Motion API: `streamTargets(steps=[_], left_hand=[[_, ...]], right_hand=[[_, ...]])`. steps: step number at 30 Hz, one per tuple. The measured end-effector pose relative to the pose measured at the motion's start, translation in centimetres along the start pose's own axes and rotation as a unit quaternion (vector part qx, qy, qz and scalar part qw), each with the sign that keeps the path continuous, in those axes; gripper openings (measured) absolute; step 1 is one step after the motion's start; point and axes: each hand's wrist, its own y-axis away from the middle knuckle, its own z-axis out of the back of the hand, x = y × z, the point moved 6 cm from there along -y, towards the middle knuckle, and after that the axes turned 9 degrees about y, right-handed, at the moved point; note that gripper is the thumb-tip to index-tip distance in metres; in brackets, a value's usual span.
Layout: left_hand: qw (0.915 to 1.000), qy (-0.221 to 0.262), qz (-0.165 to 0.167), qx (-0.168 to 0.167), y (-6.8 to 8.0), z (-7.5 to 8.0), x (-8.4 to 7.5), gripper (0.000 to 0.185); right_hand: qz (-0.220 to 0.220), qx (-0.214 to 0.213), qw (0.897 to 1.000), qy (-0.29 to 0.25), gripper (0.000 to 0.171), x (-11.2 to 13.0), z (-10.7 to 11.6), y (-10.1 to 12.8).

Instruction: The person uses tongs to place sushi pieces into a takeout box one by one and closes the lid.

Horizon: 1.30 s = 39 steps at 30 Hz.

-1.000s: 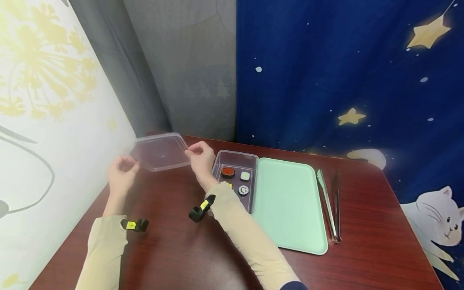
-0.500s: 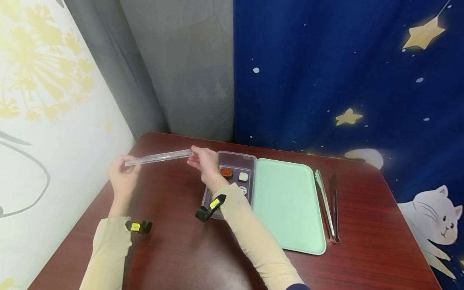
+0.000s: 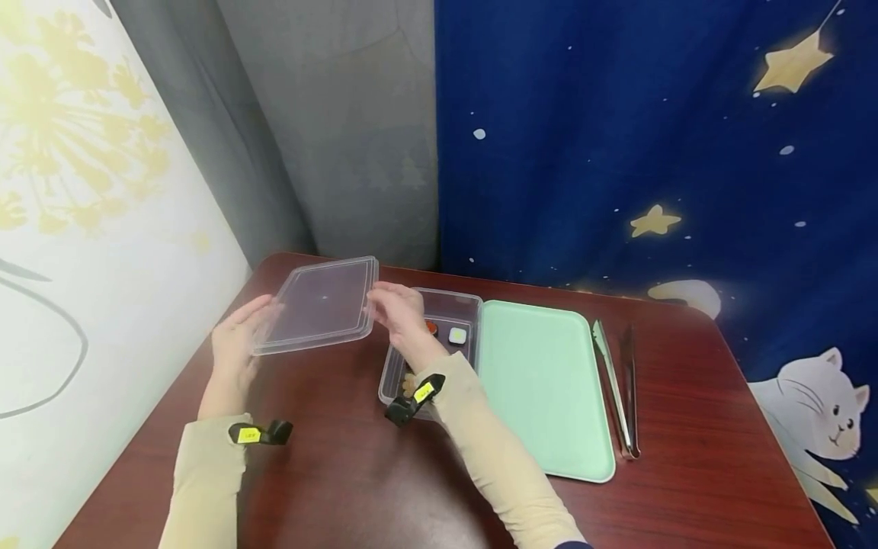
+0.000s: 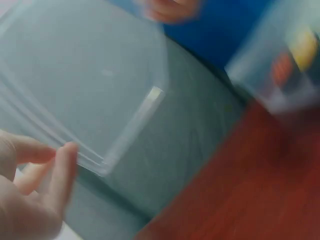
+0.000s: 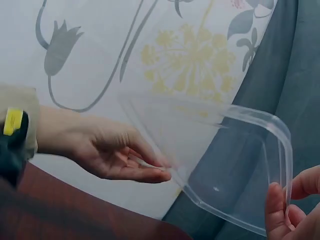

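A clear plastic lid [image 3: 322, 301] is held tilted in the air, left of an uncovered clear container [image 3: 449, 305]. My left hand [image 3: 235, 339] pinches its left edge; in the left wrist view, thumb and finger [image 4: 65, 160] meet at the rim near a corner. On the opposite edge, my right hand [image 3: 401, 316] grips the lid between thumb and fingers, as the right wrist view shows. Inside the container lie a white sushi piece [image 3: 457, 335], a red-topped sushi piece [image 3: 431, 328] and a brownish piece [image 3: 408, 383]. My right hand and wrist cover part of the container.
A mint green tray [image 3: 545, 381] lies against the container's right side. Metal tongs [image 3: 617, 396] lie right of the tray. All of this is on a reddish-brown table [image 3: 329, 465], with a grey curtain [image 3: 350, 137] and a blue one [image 3: 583, 152] behind it.
The lid has turned from flat face, through edge-on, to a tilted face toward the head camera, and has shifted slightly right. My right hand has moved a little right, over the container.
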Motion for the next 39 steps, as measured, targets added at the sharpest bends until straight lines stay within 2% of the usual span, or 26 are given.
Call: streamTargets(steps=[1, 3, 5, 10, 14, 17, 21, 27, 30, 39], left_hand=[[0.9982, 0.042, 0.040, 0.015, 0.1, -0.2, 0.4, 0.019], [0.9906, 0.088, 0.096, 0.042, 0.5, -0.8, 0.9, 0.024], [0.9876, 0.089, 0.114, 0.060, 0.7, -1.4, 1.1, 0.027], [0.9927, 0.014, 0.092, 0.076, 0.9, -3.1, 1.6, 0.027], [0.9939, -0.036, 0.088, 0.056, 0.6, -4.4, 2.8, 0.022], [0.9942, -0.051, 0.089, 0.032, 0.4, -5.4, 3.8, 0.019], [0.9919, -0.094, 0.080, 0.029, 0.2, -6.8, 5.0, 0.023], [0.9864, -0.131, 0.088, 0.045, 0.0, -8.8, 6.8, 0.043], [0.9829, -0.153, 0.089, 0.048, 0.2, -9.5, 7.8, 0.047], [0.9587, -0.261, 0.089, 0.069, 1.3, -9.8, 10.9, 0.041]], right_hand=[[0.004, 0.000, 1.000, 0.002, 0.028, 0.1, 0.3, 0.0], [0.009, -0.001, 1.000, 0.006, 0.028, 0.2, 1.0, 0.0], [0.013, -0.005, 1.000, 0.009, 0.029, 0.4, 1.8, 0.0], [0.024, -0.018, 0.999, 0.013, 0.031, 0.9, 3.8, 0.0], [0.036, -0.023, 0.999, 0.019, 0.034, 1.3, 5.5, 0.3], [0.050, -0.027, 0.998, 0.024, 0.035, 1.7, 6.9, 0.5], [0.066, -0.033, 0.997, 0.039, 0.035, 2.1, 8.8, 0.9], [0.076, -0.045, 0.995, 0.048, 0.037, 2.6, 11.5, 1.5], [0.076, -0.053, 0.994, 0.052, 0.037, 2.5, 12.8, 1.9], [0.072, -0.069, 0.992, 0.075, 0.039, 0.9, 16.3, 3.3]])
